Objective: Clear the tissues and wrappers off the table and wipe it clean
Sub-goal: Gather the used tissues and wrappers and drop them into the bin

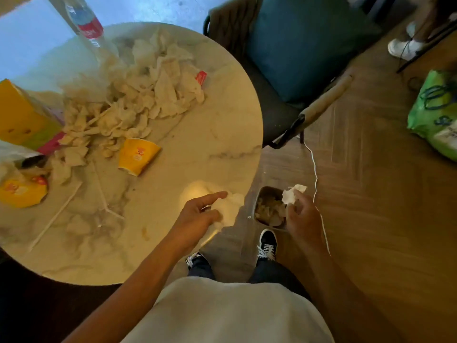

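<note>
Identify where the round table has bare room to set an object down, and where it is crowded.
Bare: the marble between the tipped yellow cup, the table's right rim and the left hand. Crowded: the tissue pile at the far side, and straws plus cartons at left.

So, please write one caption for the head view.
Right hand holds a tissue over the bin; table remains littered.

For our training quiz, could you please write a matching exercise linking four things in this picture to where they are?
Things:
1. paper cup
2. bin
3. crumpled tissue
4. plastic bottle

Places:
A. on the floor beside the table
B. in the right hand
C. at the table's far edge
D. lying on its side on the table

Pairs: 1-D, 2-A, 3-B, 4-C
</note>
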Motion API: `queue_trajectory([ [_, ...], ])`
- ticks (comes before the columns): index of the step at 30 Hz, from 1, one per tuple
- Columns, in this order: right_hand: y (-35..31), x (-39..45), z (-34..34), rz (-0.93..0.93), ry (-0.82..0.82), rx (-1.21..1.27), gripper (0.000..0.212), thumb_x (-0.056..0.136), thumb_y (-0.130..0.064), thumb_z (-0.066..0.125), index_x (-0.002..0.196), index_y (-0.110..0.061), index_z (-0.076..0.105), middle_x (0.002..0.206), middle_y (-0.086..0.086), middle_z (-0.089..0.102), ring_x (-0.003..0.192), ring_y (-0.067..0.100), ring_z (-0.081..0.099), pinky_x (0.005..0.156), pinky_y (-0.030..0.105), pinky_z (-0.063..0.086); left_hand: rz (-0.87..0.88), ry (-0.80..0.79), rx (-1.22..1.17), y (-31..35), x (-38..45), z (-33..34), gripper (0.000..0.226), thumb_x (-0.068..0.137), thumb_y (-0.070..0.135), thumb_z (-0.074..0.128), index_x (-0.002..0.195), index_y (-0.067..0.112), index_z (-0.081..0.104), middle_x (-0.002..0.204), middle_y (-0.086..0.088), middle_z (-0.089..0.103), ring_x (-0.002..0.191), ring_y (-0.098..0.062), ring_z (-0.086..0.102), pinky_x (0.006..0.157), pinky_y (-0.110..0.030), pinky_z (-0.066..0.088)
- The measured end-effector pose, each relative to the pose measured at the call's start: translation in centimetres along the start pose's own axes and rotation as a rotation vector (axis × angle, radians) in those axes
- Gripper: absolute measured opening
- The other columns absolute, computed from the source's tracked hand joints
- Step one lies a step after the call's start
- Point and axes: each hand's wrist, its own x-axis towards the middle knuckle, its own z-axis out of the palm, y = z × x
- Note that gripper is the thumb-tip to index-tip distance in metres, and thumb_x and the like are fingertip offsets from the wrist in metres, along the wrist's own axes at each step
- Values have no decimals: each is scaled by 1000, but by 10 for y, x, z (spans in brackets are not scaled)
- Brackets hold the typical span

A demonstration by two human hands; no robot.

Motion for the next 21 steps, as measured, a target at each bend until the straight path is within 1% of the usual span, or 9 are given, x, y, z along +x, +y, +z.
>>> queue_trajectory([
  [3,42,17,-24,108,-99,-81,46,94,-10,51,140,-8,48,140,12,51,126,24,49,93,24,36,-9,-26,81,-3,11,47,53,79,-13,58,102,33,72,115,5,69,109,-19,63,96,-34,50],
  [5,71,31,-30,182,-143,-124,44,91,-17,53,135,-14,52,129,10,57,113,24,56,91,28,43,-15,-54,133,-6,20,77,49,81,-13,59,105,29,70,120,3,67,108,-14,62,95,-30,50],
  [7,98,44,-32,259,-202,-142,38,88,-23,54,126,-20,57,113,9,64,92,21,62,81,35,52,-19,-58,194,-14,32,102,46,82,-8,63,102,32,70,118,3,68,102,-12,63,91,-26,52],
  [9,121,58,-29,320,-245,-130,31,88,-16,54,119,-13,59,98,11,65,82,25,61,71,33,49,-34,-54,262,-26,47,124,44,83,-2,65,96,41,69,113,4,70,99,-13,65,90,-29,53],
  [11,141,73,-23,375,-279,-79,36,91,-10,53,126,-6,56,107,15,64,92,30,61,74,32,45,-61,-46,302,-37,65,142,43,85,3,66,88,46,68,106,7,70,98,-13,65,91,-36,53],
  [13,161,90,-14,435,-314,-31,43,92,-10,53,134,-10,52,119,12,62,102,26,59,81,33,45,-91,-45,317,-48,85,159,40,86,5,65,86,45,67,103,5,69,97,-13,65,90,-37,55],
  [16,186,121,6,486,-364,43,43,90,-10,54,133,-14,55,130,9,58,114,25,56,92,34,45,-155,-74,352,-65,117,180,30,90,7,61,95,36,66,103,-2,67,90,-11,63,71,-17,54],
  [18,198,140,21,529,-413,108,47,89,-12,51,136,-21,53,132,8,56,113,25,57,93,38,49,-208,-71,389,-77,142,190,24,91,8,59,105,26,68,101,-1,66,84,-9,62,58,-9,49],
  [21,210,157,39,596,-484,174,59,86,-8,46,142,-28,44,119,9,56,91,19,58,69,32,52,-254,-40,459,-101,179,203,26,91,4,58,113,13,69,96,-1,63,74,-6,58,50,-4,44],
])
